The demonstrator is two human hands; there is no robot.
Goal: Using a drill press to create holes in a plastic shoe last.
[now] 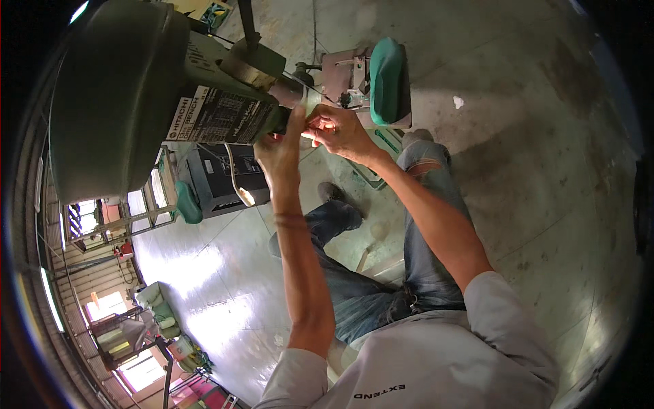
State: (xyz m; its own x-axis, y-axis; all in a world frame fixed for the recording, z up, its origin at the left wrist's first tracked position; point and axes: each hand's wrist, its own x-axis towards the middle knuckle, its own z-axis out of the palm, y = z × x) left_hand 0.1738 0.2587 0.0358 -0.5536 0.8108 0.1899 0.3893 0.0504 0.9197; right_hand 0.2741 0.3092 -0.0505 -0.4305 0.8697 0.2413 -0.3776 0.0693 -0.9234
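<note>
At the upper left of the view, the drill [231, 102], a green machine head with a label on its side, stands directly in front of the person. A large, dark green cover [116, 95] forms its left end; a dark lever [248, 24] extends from its upper part.

The left hand [278, 158] is raised at the near end of the drill, fingers bent; whether it grips anything cannot be told. The right hand [344, 133] is just beside it, on the right, with thumb and fingers drawn together. Any part between those fingertips is too small to identify.

Beyond the right hand is a brown plate [335, 68] carrying metal fittings [357, 78]. An elongated teal pad [386, 82] lies along the right side of the plate. Below the drill, a bent lamp [245, 197] is lit, near a dark cabinet [221, 178]. A second teal pad, the left pad [187, 202], is beside the cabinet. A white scrap [458, 102] lies on the floor [518, 157], well apart from both hands.
</note>
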